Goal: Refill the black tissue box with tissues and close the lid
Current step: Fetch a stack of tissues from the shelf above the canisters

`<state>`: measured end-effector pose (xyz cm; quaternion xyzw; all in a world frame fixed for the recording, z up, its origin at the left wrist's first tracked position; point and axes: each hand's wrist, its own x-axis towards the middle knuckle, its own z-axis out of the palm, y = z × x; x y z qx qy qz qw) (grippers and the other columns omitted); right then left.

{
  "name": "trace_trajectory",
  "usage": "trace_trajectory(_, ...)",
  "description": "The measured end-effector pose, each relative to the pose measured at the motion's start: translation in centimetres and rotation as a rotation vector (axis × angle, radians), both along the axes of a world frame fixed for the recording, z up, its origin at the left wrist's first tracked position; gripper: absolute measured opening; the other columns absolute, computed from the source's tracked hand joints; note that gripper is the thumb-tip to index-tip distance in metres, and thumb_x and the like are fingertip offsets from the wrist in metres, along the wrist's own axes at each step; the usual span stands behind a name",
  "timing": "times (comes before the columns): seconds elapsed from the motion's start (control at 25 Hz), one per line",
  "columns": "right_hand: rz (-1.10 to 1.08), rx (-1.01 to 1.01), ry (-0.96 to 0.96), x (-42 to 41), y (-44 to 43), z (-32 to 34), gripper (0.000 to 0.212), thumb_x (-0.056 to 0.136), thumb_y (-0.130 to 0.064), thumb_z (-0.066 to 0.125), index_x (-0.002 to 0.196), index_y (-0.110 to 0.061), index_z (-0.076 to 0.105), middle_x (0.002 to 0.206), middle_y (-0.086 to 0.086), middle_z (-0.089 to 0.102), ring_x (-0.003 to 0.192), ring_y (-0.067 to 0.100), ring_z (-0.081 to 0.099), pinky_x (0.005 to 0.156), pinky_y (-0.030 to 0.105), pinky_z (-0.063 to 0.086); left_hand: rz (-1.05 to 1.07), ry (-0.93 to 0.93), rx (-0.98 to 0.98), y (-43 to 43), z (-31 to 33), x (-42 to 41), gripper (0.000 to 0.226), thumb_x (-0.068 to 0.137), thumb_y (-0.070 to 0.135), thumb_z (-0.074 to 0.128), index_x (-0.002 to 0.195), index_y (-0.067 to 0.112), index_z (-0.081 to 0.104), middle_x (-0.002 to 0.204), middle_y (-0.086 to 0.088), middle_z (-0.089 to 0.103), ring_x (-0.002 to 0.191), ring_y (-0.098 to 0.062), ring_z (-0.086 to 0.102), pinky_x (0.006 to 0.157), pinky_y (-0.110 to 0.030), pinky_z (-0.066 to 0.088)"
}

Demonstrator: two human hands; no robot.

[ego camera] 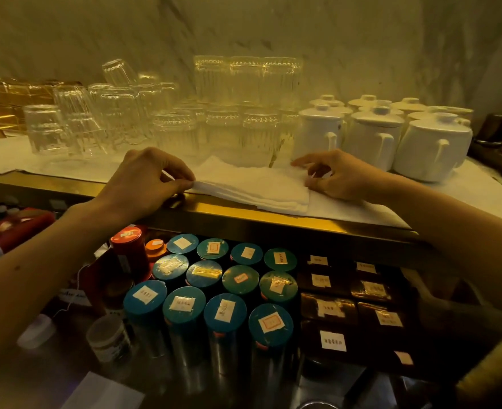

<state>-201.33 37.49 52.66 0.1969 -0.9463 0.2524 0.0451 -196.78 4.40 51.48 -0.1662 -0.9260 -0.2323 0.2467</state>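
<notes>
A flat stack of white tissues (252,187) lies on the upper shelf near its brass front edge. My left hand (143,181) pinches the stack's left corner between thumb and fingers. My right hand (335,175) rests on the stack's right end, fingers curled over its edge, index finger stretched toward the white mugs. No black tissue box shows in this view.
Upturned clear glasses (184,125) crowd the shelf behind the tissues, and lidded white mugs (374,137) stand at the right. Below the brass shelf edge (244,214), teal-lidded tins (223,290) and dark labelled boxes (347,305) fill the lower level. A red tin (127,246) stands at the left.
</notes>
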Motion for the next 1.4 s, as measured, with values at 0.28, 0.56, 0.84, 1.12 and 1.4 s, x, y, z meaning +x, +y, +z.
trace_trajectory(0.28,-0.008,-0.095,-0.009,0.0,-0.3,0.0,0.022,0.092,-0.012,0.063,0.107,-0.025,0.072,0.109,-0.004,0.065,0.094,0.01,0.057,0.079,0.017,0.044,-0.033,-0.069,0.165,-0.8,-0.3,-0.1,0.018,0.082,0.014,0.075,0.098,0.022,0.075,0.095,0.003,0.073,0.084,-0.006,0.068,0.069,-0.012,0.045)
trace_trajectory(0.56,-0.034,-0.176,-0.001,0.0,-0.6,-0.1,0.02,0.091,-0.009,0.064,0.107,-0.018,0.071,0.095,0.001,0.069,0.089,0.014,0.064,0.081,0.019,0.052,-0.043,-0.118,0.256,-1.1,-0.4,-0.2,0.019,0.08,0.013,0.077,0.098,0.018,0.075,0.095,0.001,0.074,0.088,-0.01,0.07,0.074,-0.019,0.048)
trace_trajectory(0.84,-0.015,-0.449,-0.157,0.0,-1.0,0.8,0.019,0.088,0.006,0.06,0.098,-0.006,0.071,0.101,0.01,0.069,0.089,0.017,0.067,0.076,0.019,0.058,-0.055,-0.199,0.374,-1.7,-0.1,-0.7,0.018,0.078,0.01,0.078,0.094,0.018,0.076,0.093,0.003,0.074,0.092,-0.011,0.069,0.081,-0.022,0.047)
trace_trajectory(1.12,0.008,-0.383,-0.228,0.2,-0.7,0.9,0.023,0.086,0.007,0.062,0.107,0.0,0.069,0.101,0.008,0.07,0.091,0.017,0.066,0.073,0.014,0.056,-0.042,-0.252,0.38,-2.1,-0.2,-1.1,0.018,0.078,0.008,0.077,0.091,0.021,0.075,0.092,0.001,0.075,0.094,-0.013,0.069,0.087,-0.028,0.051)
trace_trajectory(1.4,-0.088,-0.385,-0.276,0.2,-1.7,1.7,0.018,0.084,0.008,0.064,0.096,-0.004,0.071,0.094,0.01,0.071,0.085,0.019,0.068,0.07,0.019,0.059,-0.03,-0.275,0.333,-2.2,0.6,-1.3,0.019,0.078,0.007,0.076,0.089,0.023,0.074,0.086,0.001,0.075,0.078,-0.006,0.072,0.076,-0.02,0.048)
